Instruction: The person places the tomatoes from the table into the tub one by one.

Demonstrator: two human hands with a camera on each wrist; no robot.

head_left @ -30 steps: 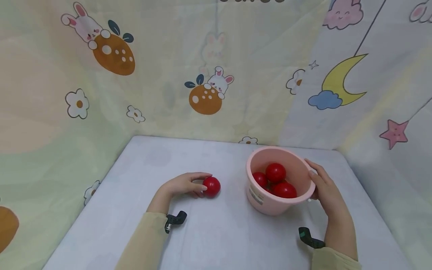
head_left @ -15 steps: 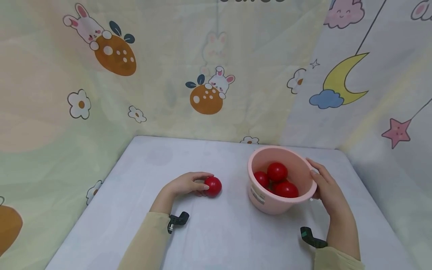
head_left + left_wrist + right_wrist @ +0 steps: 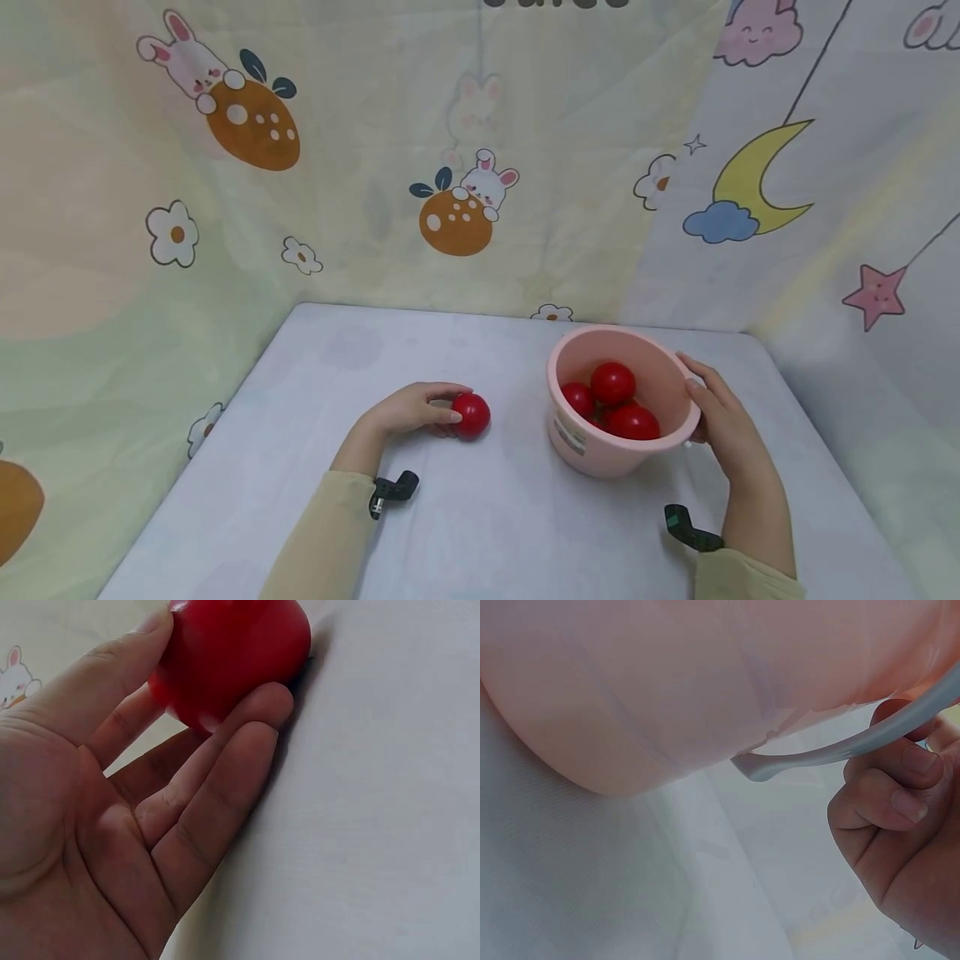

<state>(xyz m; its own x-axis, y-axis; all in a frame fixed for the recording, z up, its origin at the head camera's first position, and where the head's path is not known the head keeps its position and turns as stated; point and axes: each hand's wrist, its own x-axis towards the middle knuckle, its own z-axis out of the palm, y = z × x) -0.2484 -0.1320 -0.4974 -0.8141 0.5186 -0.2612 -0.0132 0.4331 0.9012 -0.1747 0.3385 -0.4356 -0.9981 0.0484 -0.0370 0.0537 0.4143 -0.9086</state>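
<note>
A shiny red tomato [image 3: 471, 416] sits on the white-covered table, left of the bucket. My left hand [image 3: 416, 410] holds it from the left side, with the thumb and fingers curved around it. In the left wrist view the tomato [image 3: 236, 656] lies at the fingertips, close to the table surface. The pink bucket [image 3: 600, 454] holds several red tomatoes [image 3: 632, 422]. My right hand [image 3: 727, 421] grips its right rim, thumb on the edge. Its fingers curl by the pale grey handle [image 3: 840, 750] in the right wrist view; those fingers are mostly hidden in the head view.
White cloth [image 3: 465, 517] covers the table. A printed curtain [image 3: 360, 208] with rabbits, flowers and a moon rises behind and along both sides. Each wrist wears a black strap mount [image 3: 393, 487]. A label [image 3: 570, 435] is stuck on the bucket's front left.
Both hands, the tomato and the bucket keep the same places. Only the head view shifts very slightly.
</note>
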